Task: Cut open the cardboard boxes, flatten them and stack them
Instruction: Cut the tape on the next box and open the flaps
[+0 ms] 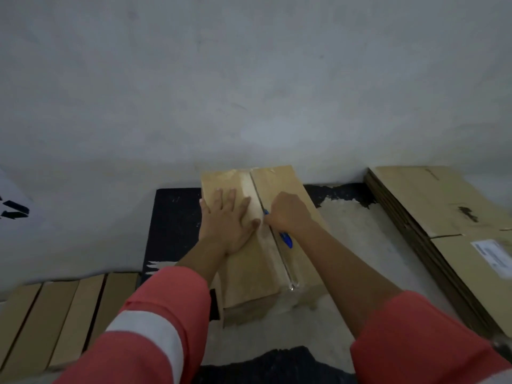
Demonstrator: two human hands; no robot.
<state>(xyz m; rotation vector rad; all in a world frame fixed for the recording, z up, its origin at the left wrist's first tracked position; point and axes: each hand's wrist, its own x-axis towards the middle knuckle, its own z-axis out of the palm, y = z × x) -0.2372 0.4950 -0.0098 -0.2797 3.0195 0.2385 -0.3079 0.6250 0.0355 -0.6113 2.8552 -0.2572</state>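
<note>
Grey wall (249,79) fills the top half, w/ pale concrete floor (346,231) below. On the R, a stack of flattened cardboard (443,206) lies along the floor w/ a white label (493,257) on its top sheet, text too blurred to read. Bottom L, a row of brown boxes (55,314) sits side by side, well apart from the hands. A black mat (171,223) is under the L part of the cardboard box (257,273), which sits centre, near the wall, w/ nothing between it & the hands. Left hand (227,220) lies flat on the box's L top flap, fingers spread & pressing down. Right hand (288,212) is just beside it, across the centre seam, fingers curled round a blue cutter (286,239) that lies along that seam. Red sleeves (155,314) are pushed up both forearms.
</note>
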